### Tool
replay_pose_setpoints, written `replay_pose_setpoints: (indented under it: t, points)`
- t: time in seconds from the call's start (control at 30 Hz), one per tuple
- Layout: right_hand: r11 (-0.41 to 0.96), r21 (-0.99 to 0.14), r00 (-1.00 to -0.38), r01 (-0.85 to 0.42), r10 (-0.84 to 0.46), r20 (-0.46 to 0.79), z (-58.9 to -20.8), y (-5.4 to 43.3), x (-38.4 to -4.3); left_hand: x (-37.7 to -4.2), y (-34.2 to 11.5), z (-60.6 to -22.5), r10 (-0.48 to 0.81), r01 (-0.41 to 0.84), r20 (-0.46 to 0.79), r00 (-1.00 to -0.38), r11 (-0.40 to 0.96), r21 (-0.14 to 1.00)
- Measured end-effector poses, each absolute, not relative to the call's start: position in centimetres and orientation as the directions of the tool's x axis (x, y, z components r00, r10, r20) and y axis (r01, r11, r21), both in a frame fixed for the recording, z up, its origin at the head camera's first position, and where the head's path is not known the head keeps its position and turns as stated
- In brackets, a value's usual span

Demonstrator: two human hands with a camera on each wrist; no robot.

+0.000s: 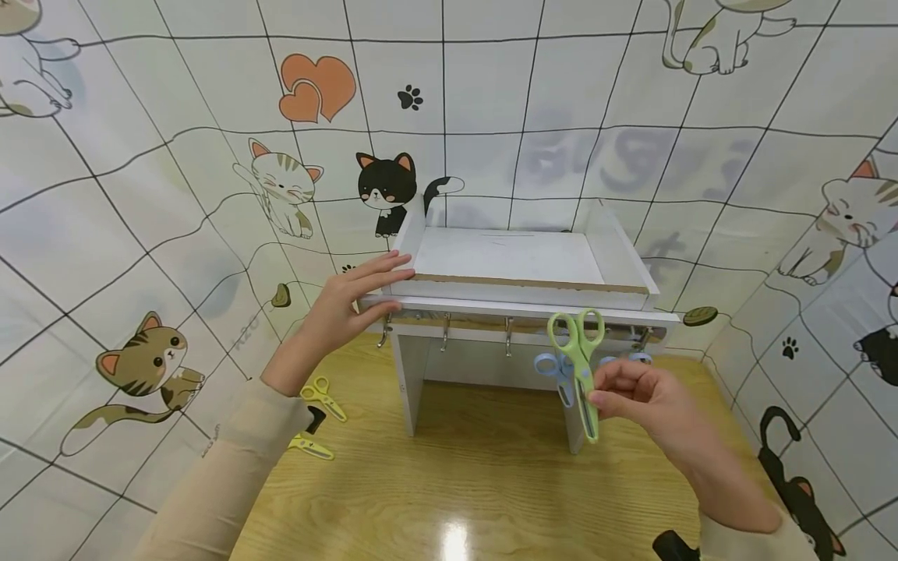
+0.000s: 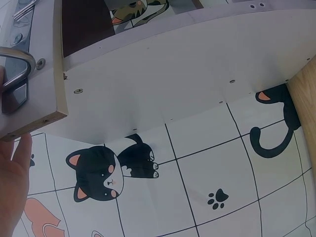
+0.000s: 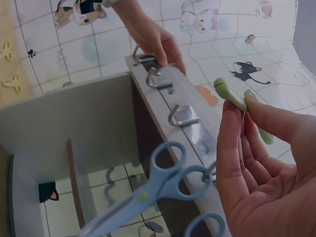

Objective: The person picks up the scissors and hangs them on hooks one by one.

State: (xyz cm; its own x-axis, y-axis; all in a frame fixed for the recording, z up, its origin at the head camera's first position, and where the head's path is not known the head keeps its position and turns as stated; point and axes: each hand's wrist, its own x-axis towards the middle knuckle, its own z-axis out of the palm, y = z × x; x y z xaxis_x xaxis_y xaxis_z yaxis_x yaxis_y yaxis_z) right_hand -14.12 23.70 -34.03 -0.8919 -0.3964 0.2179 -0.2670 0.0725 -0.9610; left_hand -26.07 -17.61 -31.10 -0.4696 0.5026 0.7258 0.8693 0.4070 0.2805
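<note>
My right hand (image 1: 641, 397) pinches a pair of green scissors (image 1: 584, 354) near the blades, handles upward, in front of the right part of a white shelf (image 1: 519, 296). My left hand (image 1: 344, 300) holds the shelf's left end, fingers over the top and thumb at the front edge. Metal hooks (image 1: 445, 331) line the front edge. Blue scissors (image 3: 160, 185) hang from a hook, partly behind the green pair in the head view. Another blue handle (image 3: 205, 224) shows beyond them. In the left wrist view, fingers (image 2: 15, 177) touch the board's end.
Two pairs of yellow scissors, one upper (image 1: 324, 397) and one lower (image 1: 310, 447), lie on the wooden table (image 1: 449, 483) left of the shelf. The lower pair is partly hidden by my left sleeve. A cat-patterned sheet (image 1: 491, 93) surrounds the table's back and sides.
</note>
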Motion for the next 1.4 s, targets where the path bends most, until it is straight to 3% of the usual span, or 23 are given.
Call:
replay_pose_setpoints:
  t: [0.63, 1.4]
  points:
    - [-0.015, -0.976, -0.826, -0.218, -0.53, 0.192, -37.6, 17.3, -15.4, -26.1, -17.8, -31.3, 0.503, 0.863, 0.716, -0.485, 0.41, 0.296]
    - [0.073, -0.991, -0.9, -0.11, -0.431, 0.068, -42.0, 14.5, -17.5, -26.1, -17.8, -31.2, 0.51, 0.863, 0.713, -0.481, 0.419, 0.283]
